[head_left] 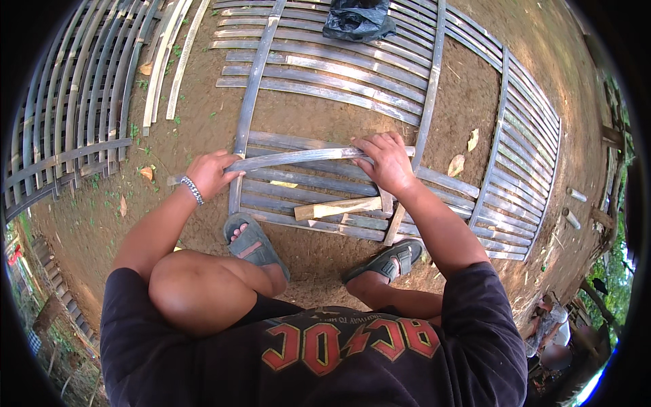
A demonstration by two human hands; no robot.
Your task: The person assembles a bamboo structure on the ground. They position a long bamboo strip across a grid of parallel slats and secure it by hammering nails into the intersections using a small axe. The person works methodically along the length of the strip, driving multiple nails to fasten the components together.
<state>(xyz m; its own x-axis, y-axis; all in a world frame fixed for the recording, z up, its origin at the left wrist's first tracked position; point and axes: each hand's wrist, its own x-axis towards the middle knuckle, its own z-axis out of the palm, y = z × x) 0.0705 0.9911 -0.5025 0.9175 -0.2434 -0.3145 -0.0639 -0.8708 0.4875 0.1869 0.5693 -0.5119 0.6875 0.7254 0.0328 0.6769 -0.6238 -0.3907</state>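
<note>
A grey bamboo slat (298, 157) lies crosswise in front of me, over a panel of bamboo slats (291, 85) on the ground. My left hand (211, 175), with a chain bracelet at the wrist, is closed around the slat's left end beside the panel's left crossbar (252, 95). My right hand (388, 163) grips the slat near its right end, close to the middle crossbar (430, 74). Below the slat, a pale split piece of wood (338, 207) rests on the nearest slats. Gaps of bare soil show between groups of slats.
A black plastic bag (359, 19) sits on the panel's far part. Another slatted panel (74, 102) and loose strips (178, 68) lie at left. My sandalled feet (254, 244) are at the panel's near edge. Two short tubes (571, 218) lie on soil at right.
</note>
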